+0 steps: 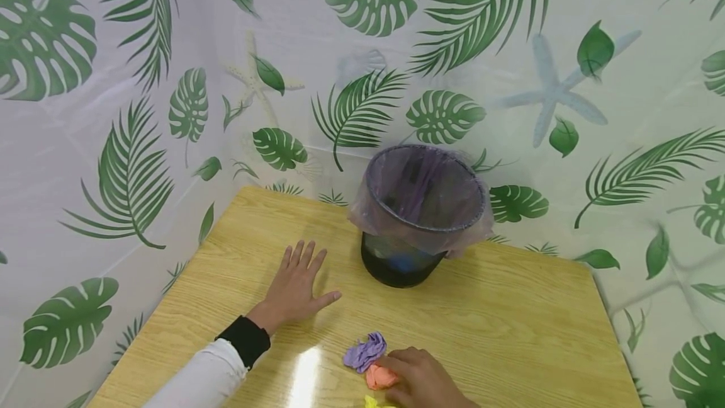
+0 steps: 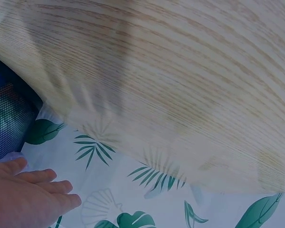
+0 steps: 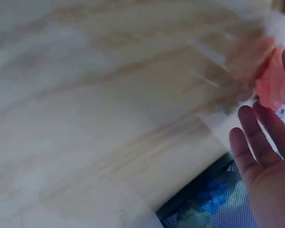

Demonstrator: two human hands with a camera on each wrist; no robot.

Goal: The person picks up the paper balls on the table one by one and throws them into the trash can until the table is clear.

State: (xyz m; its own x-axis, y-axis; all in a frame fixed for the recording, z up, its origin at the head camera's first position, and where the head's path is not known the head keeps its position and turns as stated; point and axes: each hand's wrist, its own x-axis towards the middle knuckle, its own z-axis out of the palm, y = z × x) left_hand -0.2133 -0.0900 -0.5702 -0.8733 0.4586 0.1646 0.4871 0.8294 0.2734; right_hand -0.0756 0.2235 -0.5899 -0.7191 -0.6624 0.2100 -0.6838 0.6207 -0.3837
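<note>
My left hand [image 1: 294, 285] lies over the wooden table left of the bin, fingers straight and thumb spread, holding nothing. In the left wrist view its fingers [image 2: 40, 183] show at the lower left. At the table's near side my right hand [image 1: 421, 376] has thumb and index finger at either side of an orange crumpled paper ball [image 1: 379, 376], pinching it close over the tabletop. The right wrist view shows the ball [image 3: 278, 85] between thumb and index, other fingers extended. Touching the orange ball in the head view is a purple crumpled paper [image 1: 364, 352].
A black mesh bin [image 1: 403, 266] with a translucent purplish liner [image 1: 362, 206] stands at the table's back; something blue shows through its mesh. A yellow crumpled piece [image 1: 372, 402] peeks in at the bottom edge. Leaf-patterned sheeting [image 1: 351, 43] surrounds the wooden table [image 1: 521, 320].
</note>
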